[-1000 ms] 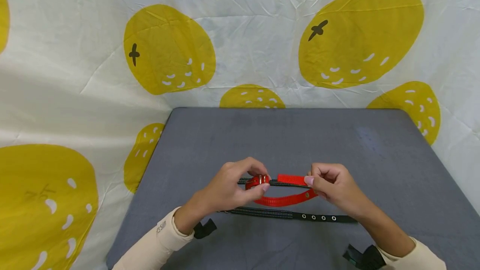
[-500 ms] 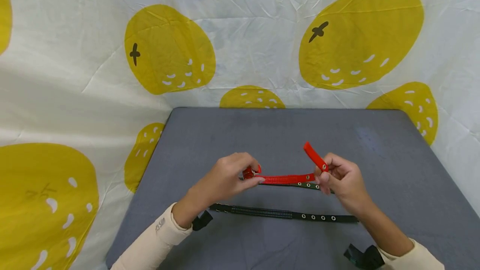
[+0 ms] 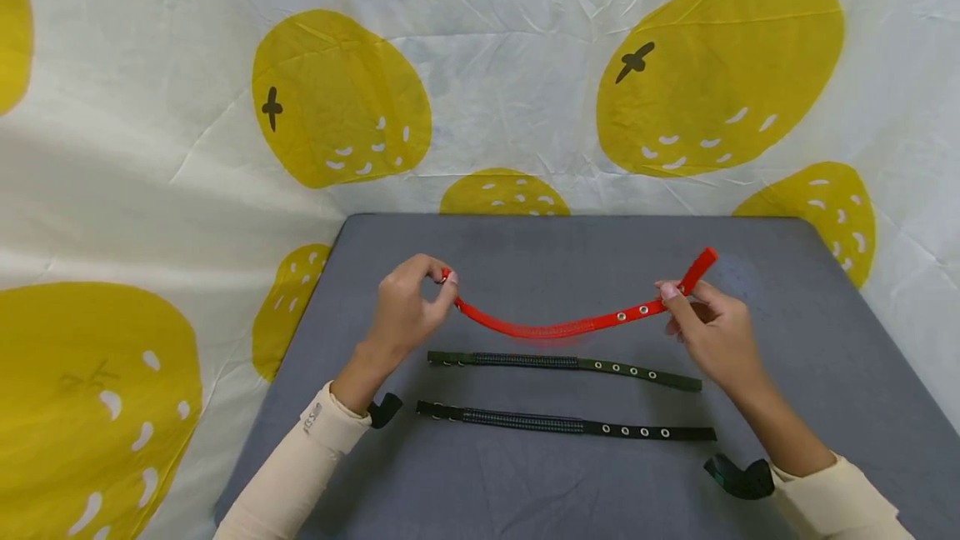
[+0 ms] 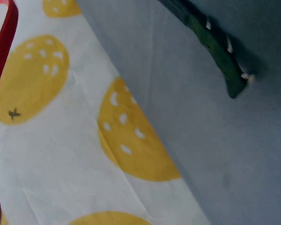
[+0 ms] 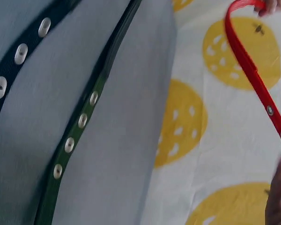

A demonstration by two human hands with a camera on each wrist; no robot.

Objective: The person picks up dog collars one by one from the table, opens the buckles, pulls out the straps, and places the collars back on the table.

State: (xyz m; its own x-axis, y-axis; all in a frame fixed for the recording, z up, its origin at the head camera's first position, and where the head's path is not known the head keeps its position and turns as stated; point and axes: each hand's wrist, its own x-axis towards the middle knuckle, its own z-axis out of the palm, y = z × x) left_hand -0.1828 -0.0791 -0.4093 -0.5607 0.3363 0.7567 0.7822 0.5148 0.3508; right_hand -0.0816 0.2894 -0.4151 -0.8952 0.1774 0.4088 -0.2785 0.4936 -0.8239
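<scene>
A red pet collar [image 3: 555,330] with metal eyelets hangs in a shallow curve above the table. My left hand [image 3: 405,307] pinches its buckle end; the fingers mostly cover the buckle. Near the tip, my right hand [image 3: 712,330] holds the eyelet end between thumb and fingers, the tip sticking up past them. Below it on the table lies a dark green collar [image 3: 525,361], stretched out straight. Closer to me is a black collar [image 3: 525,421], roughly parallel to the green one. The right wrist view catches the red collar [image 5: 253,75] slanting down toward a thumb.
A grey cloth-covered table [image 3: 585,265] carries both lower collars. Behind it and on the left hangs a white curtain [image 3: 510,98] with yellow fruit prints. Dark straps [image 3: 738,477] hang by the sleeve cuffs.
The red collar, bent and folded between the hands a second ago, is now drawn out lengthwise and raised. My hands have moved apart and away from me, uncovering the green collar.
</scene>
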